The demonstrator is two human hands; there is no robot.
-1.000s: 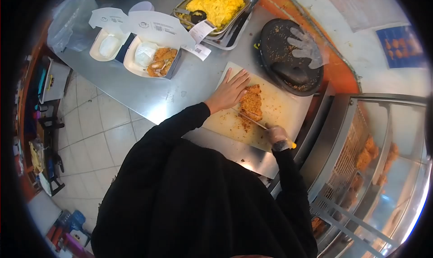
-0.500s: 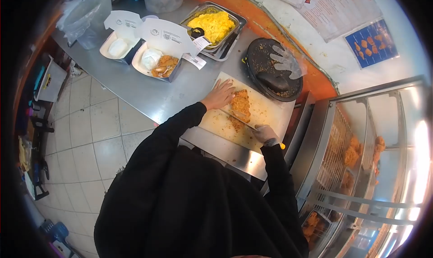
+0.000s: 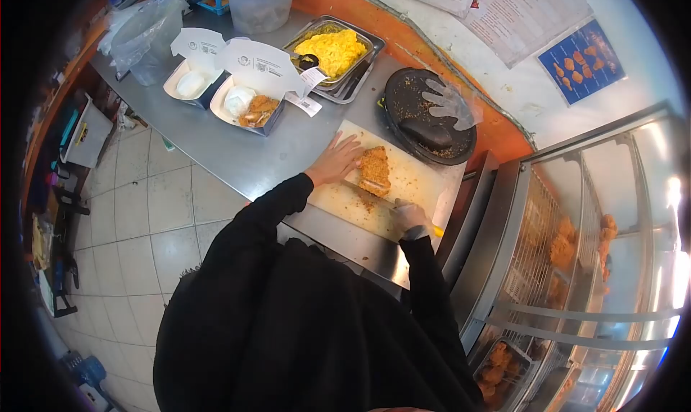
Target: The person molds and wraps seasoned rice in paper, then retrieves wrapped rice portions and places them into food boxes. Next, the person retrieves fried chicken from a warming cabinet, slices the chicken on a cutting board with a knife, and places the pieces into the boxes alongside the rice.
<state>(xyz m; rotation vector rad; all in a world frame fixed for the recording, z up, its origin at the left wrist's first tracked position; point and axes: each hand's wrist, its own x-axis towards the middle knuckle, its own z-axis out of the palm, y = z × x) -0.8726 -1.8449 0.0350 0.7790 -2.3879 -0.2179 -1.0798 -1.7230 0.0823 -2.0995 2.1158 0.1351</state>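
Note:
A breaded fried cutlet (image 3: 375, 168) lies on the pale cutting board (image 3: 425, 178), its near end showing a white cut face. My bare left hand (image 3: 337, 160) rests flat beside it, fingers stretched out and the tips at the cutlet's left edge. In my right hand (image 3: 412, 219), which wears a clear glove, is a knife (image 3: 385, 202) with a yellow handle end. Its blade lies across the board at the cutlet's near end, partly hard to make out. Crumbs are scattered over the board.
Two open boxes with white rice mounds stand left; the nearer box (image 3: 268, 130) also holds sliced fried pieces. Behind are a tray of yellow food (image 3: 337, 52) and a black stone mortar (image 3: 403, 99) with a plastic glove (image 3: 450, 104). A glass display cabinet (image 3: 518, 217) flanks the right.
The camera view has shifted slightly. My left hand has drawn a little left, and my right hand with the knife has moved slightly left and nearer me.

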